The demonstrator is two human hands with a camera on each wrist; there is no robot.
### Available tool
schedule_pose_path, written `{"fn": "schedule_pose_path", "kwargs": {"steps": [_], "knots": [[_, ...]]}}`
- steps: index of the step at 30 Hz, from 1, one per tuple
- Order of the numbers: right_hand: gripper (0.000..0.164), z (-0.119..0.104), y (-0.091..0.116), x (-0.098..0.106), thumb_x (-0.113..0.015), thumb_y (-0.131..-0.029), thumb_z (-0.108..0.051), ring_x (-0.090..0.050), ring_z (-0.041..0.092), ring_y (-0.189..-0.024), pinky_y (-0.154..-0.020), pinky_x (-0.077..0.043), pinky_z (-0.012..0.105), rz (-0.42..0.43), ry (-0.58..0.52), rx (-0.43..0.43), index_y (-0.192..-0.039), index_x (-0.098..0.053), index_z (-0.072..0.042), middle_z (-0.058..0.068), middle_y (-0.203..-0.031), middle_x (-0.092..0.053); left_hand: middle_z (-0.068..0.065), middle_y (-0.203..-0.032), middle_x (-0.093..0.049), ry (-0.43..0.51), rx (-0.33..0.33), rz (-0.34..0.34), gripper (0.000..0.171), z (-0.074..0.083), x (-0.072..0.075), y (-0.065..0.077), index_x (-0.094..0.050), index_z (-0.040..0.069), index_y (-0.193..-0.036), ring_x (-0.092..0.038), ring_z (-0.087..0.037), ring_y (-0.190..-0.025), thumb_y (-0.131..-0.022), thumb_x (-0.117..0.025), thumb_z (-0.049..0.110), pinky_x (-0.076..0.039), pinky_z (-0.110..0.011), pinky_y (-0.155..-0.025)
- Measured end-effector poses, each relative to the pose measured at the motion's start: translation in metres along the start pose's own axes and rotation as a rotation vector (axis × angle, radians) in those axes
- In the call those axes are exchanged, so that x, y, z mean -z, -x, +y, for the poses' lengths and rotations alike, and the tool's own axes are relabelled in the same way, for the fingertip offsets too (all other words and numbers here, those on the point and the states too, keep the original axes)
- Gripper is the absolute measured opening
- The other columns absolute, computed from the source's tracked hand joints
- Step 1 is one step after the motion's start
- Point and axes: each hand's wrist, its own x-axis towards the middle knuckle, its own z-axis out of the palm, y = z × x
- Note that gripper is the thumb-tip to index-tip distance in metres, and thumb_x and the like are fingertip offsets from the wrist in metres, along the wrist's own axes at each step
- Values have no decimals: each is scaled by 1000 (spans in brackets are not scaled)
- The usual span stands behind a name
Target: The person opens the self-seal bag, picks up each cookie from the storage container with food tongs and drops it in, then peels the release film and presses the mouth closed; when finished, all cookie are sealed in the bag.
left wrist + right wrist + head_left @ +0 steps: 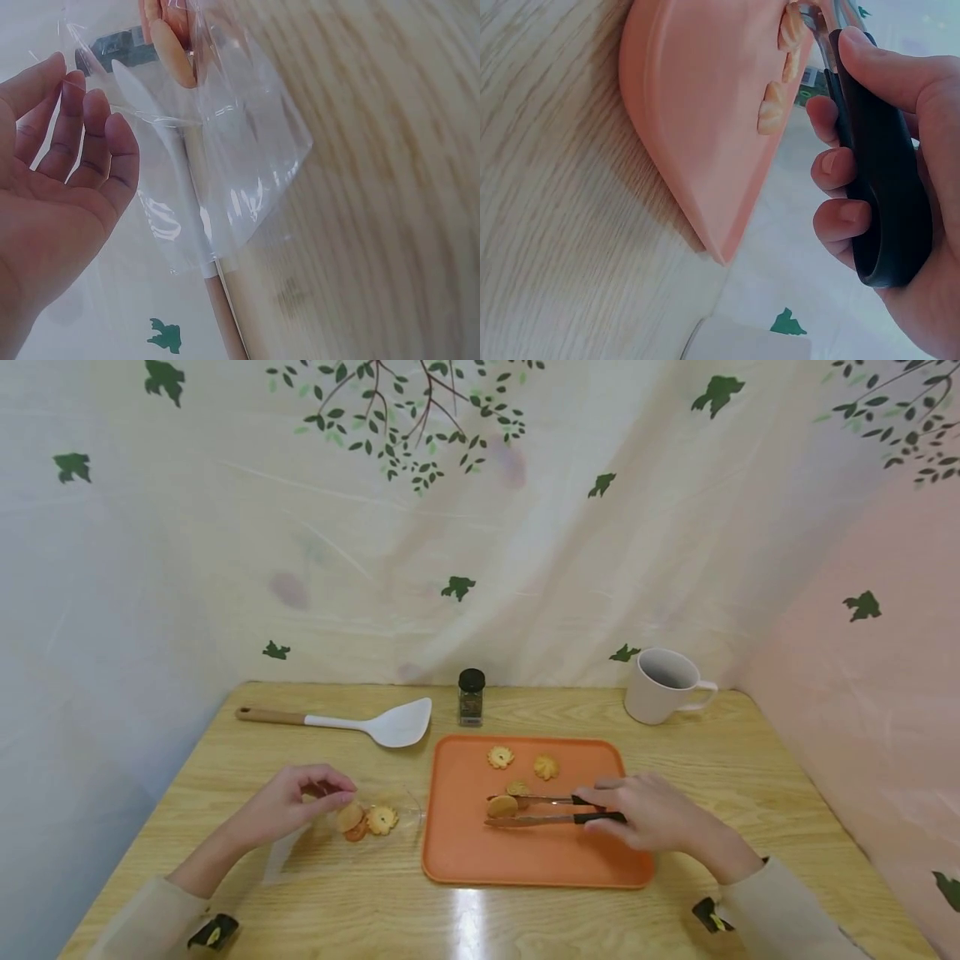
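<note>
My left hand (303, 802) pinches the edge of a clear plastic bag (247, 180) between thumb and fingertips. Several cookies (382, 820) lie in the bag, just right of that hand. With its fingers curled round the black handles, my right hand (648, 810) grips a pair of tongs (540, 820) over the orange tray (525, 864). A round cookie (502, 807) sits between the tong tips; whether both tips touch it, I cannot tell. Behind it on the tray are flower-shaped cookies (546, 767), also visible beside the tongs in the right wrist view.
A white spatula (397, 724) with a wooden handle lies at the back left of the table. Behind the tray stands a small black-capped spice jar (471, 700). A white mug (660, 689) is at the back right, near the cloth backdrop (525, 568).
</note>
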Motion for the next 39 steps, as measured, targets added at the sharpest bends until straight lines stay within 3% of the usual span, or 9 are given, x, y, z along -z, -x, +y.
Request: {"fn": "schedule_pose_path", "kwargs": {"steps": [11,19,25,35,39], "knots": [[33,2,5,1,-67,-100,-26,-29,-8,-48,-46,-29,15,46,-65,22,-125,-72,-5,-9,-85,-66,-2,-98,-72,8,16,-16,12,4,-1,-2,-74,7,-106,-64,-13,-85,-99,-68,14,-55,-28,-73],[30,-1,5,3,-68,-99,-23,-27,-9,-50,-45,-26,12,81,-50,65,-123,-73,-5,-13,-79,-60,-4,-99,-72,16,10,-27,12,8,0,-2,-73,6,-107,-64,-13,-86,-100,-67,13,-54,-29,-74],[28,-2,2,5,-68,-99,-23,-28,-9,-52,-46,-27,12,93,-112,66,-123,-73,-8,-19,-77,-54,-2,-97,-73,4,-6,-11,11,6,0,-2,-74,6,-105,-65,-13,-85,-99,-68,13,-55,-29,-73],[31,-20,-46,7,-63,-103,-27,-38,-6,-56,-50,-30,13,77,-147,148,-129,-70,-11,-12,-90,-67,0,-96,-72,11,-65,-9,9,12,-3,-7,-73,6,-105,-65,-12,-85,-98,-69,9,-55,-30,-74],[33,-32,-71,2,-59,-104,-33,-37,-4,-54,-51,-29,16,34,-167,131,-131,-69,-16,-13,-87,-66,-2,-95,-72,20,-62,-8,9,12,-4,-5,-73,6,-105,-65,-12,-85,-98,-69,9,-55,-29,-74]]}}
